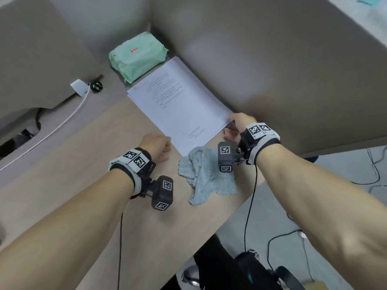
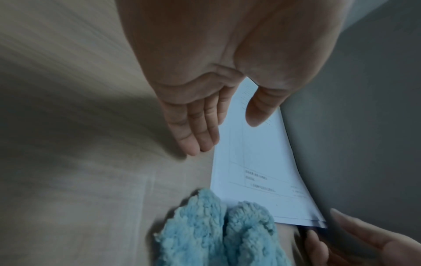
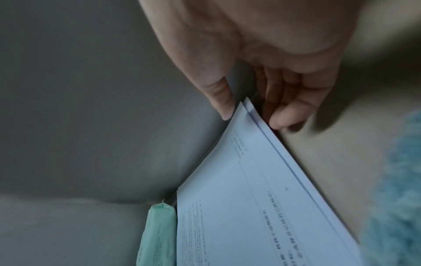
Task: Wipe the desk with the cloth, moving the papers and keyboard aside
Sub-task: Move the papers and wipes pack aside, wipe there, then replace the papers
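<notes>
A stack of white printed papers (image 1: 180, 105) lies aslant on the wooden desk (image 1: 104, 164), against the grey partition. My right hand (image 1: 234, 126) pinches its near right corner, thumb on top and fingers beneath (image 3: 252, 120). My left hand (image 1: 156, 143) is at the papers' left edge with straight fingers, thumb over the sheet (image 2: 224, 137), holding nothing. A crumpled light blue cloth (image 1: 207, 176) lies loose on the desk below the papers (image 2: 255, 162), between my wrists. No keyboard is in view.
A green pack of wipes (image 1: 138, 55) sits at the papers' far end, touching them (image 3: 157, 237). A white charger and cable (image 1: 78, 87) run along the desk's left side. The grey partition (image 1: 272, 59) stands behind. The desk's edge falls off at lower right, above floor cables.
</notes>
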`<state>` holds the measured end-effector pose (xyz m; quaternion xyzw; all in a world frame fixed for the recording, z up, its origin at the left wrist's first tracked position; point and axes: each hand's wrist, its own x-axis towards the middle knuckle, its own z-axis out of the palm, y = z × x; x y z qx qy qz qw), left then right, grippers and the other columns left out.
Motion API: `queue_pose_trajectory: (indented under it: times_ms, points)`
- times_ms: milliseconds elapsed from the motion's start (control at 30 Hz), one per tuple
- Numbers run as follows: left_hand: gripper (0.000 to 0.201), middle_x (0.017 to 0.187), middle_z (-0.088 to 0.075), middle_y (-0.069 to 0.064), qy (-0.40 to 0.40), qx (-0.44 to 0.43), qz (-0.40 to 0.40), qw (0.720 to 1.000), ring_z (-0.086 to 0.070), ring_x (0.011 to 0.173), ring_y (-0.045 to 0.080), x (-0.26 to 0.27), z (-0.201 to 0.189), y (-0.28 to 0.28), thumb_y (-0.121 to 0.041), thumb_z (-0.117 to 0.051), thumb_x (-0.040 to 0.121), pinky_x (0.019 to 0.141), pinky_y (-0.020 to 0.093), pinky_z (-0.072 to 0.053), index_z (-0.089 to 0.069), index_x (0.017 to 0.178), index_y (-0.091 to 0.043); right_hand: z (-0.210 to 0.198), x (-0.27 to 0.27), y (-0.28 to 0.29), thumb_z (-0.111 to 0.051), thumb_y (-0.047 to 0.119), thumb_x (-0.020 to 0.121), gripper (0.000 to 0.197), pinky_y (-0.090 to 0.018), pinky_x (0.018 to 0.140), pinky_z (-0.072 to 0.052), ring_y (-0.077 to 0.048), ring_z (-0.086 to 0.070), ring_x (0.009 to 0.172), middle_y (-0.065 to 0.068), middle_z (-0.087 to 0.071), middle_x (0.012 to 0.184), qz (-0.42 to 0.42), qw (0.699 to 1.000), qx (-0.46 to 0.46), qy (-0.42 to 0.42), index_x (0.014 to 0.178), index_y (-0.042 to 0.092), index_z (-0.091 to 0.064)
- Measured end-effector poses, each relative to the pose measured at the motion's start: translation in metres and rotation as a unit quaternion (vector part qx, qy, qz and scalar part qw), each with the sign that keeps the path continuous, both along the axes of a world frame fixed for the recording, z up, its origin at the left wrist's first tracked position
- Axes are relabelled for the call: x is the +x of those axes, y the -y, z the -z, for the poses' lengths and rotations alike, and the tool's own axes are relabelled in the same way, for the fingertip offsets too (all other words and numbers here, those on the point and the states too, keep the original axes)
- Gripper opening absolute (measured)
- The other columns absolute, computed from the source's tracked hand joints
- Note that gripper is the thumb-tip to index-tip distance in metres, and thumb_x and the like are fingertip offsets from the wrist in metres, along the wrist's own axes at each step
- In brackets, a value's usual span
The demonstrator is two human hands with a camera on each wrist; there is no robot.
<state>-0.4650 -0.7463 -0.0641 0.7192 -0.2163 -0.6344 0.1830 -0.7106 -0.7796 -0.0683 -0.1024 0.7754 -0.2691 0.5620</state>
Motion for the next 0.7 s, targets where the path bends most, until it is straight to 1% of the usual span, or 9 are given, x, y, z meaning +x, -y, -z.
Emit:
queue_pose_trajectory:
  times_ms: [100, 167, 233, 300, 400, 467, 533, 600, 700]
  points:
    - [0.026, 0.072, -0.045, 0.006, -0.015, 0.007, -0.013, 1.000, -0.042, 0.063, 0.017, -0.003, 0.002, 0.003, -0.008, -0.053, 0.094, 0.059, 0.029, -0.038, -0.045, 0.071, -0.016, 0.001, 0.008, 0.007, -0.070, 0.017, 0.073, 0.015, -0.035, 0.064, -0.050, -0.023, -0.050, 0.050, -0.007, -0.054, 0.059, -0.030, 0.999, 0.028, -0.009, 0.069, 0.006, -0.060]
    - [0.026, 0.071, -0.045, 0.005, -0.020, 0.007, -0.023, 1.000, -0.041, 0.061, 0.016, -0.003, 0.003, 0.004, -0.007, -0.052, 0.095, 0.058, 0.029, -0.034, -0.044, 0.072, -0.015, 0.004, 0.011, 0.011, -0.072, 0.021, 0.074, 0.019, -0.036, 0.065, -0.048, -0.024, -0.051, 0.054, -0.008, -0.056, 0.061, -0.074, 0.996, 0.037, -0.038, 0.078, 0.005, -0.064]
    - [0.026, 0.071, -0.045, 0.006, -0.022, 0.008, -0.029, 0.999, -0.040, 0.060, 0.016, -0.003, 0.004, 0.004, -0.007, -0.051, 0.096, 0.057, 0.028, -0.032, -0.044, 0.072, -0.015, 0.003, 0.015, 0.015, -0.066, 0.015, 0.079, 0.014, -0.035, 0.067, -0.051, -0.026, -0.055, 0.060, -0.011, -0.059, 0.067, -0.093, 0.994, 0.029, -0.054, 0.087, 0.003, -0.064]
    - [0.025, 0.073, -0.046, 0.006, -0.020, 0.010, -0.026, 0.999, -0.041, 0.061, 0.016, -0.002, 0.004, 0.003, -0.009, -0.051, 0.096, 0.057, 0.029, -0.033, -0.046, 0.072, -0.014, -0.003, 0.020, 0.015, -0.061, 0.003, 0.083, 0.007, -0.038, 0.070, -0.059, -0.028, -0.062, 0.061, -0.014, -0.063, 0.074, -0.044, 0.999, 0.000, -0.024, 0.090, 0.003, -0.061]
    - [0.023, 0.085, -0.056, 0.006, 0.010, 0.005, -0.007, 1.000, -0.054, 0.072, 0.017, 0.002, 0.003, -0.001, -0.032, -0.059, 0.093, 0.062, 0.031, -0.046, -0.055, 0.082, -0.012, -0.014, 0.028, 0.011, -0.056, -0.010, 0.084, 0.014, -0.051, 0.069, -0.061, -0.034, -0.073, 0.068, -0.019, -0.071, 0.083, 0.029, 0.997, -0.068, 0.038, 0.093, 0.000, -0.060]
    - [0.042, 0.095, -0.064, 0.003, 0.047, -0.004, 0.007, 0.999, -0.065, 0.085, 0.018, 0.014, -0.001, -0.007, -0.052, -0.062, 0.085, 0.067, 0.034, -0.058, -0.060, 0.099, -0.012, -0.023, 0.037, 0.006, -0.056, -0.010, 0.084, 0.026, -0.049, 0.072, -0.061, -0.033, -0.075, 0.072, -0.019, -0.074, 0.087, 0.037, 0.991, -0.112, 0.067, 0.107, 0.000, -0.059]
    - [0.056, 0.103, -0.065, 0.002, 0.032, -0.007, 0.004, 0.999, -0.067, 0.094, 0.021, 0.032, -0.008, -0.015, -0.061, -0.064, 0.080, 0.069, 0.036, -0.060, -0.060, 0.110, -0.014, -0.038, 0.051, -0.004, -0.052, -0.012, 0.087, 0.030, -0.043, 0.067, -0.062, -0.032, -0.075, 0.073, -0.020, -0.074, 0.091, 0.041, 0.984, -0.139, 0.107, 0.113, 0.001, -0.057]
    - [0.053, 0.108, -0.070, 0.004, -0.047, -0.014, -0.031, 0.998, -0.068, 0.099, 0.022, 0.052, -0.017, -0.025, -0.055, -0.066, 0.082, 0.069, 0.036, -0.060, -0.061, 0.116, -0.015, -0.052, 0.068, -0.014, -0.050, -0.012, 0.089, 0.030, -0.038, 0.060, -0.060, -0.028, -0.074, 0.067, -0.017, -0.074, 0.091, 0.022, 0.981, -0.150, 0.124, 0.115, 0.002, -0.058]
    - [0.035, 0.111, -0.072, 0.007, -0.128, -0.055, -0.109, 0.984, -0.070, 0.097, 0.024, 0.085, -0.029, -0.036, -0.032, -0.064, 0.091, 0.063, 0.037, -0.059, -0.061, 0.118, -0.011, -0.068, 0.098, -0.034, -0.052, -0.008, 0.092, 0.027, -0.032, 0.053, -0.058, -0.022, -0.067, 0.056, -0.017, -0.069, 0.092, -0.046, 0.981, -0.148, 0.117, 0.116, 0.003, -0.056]
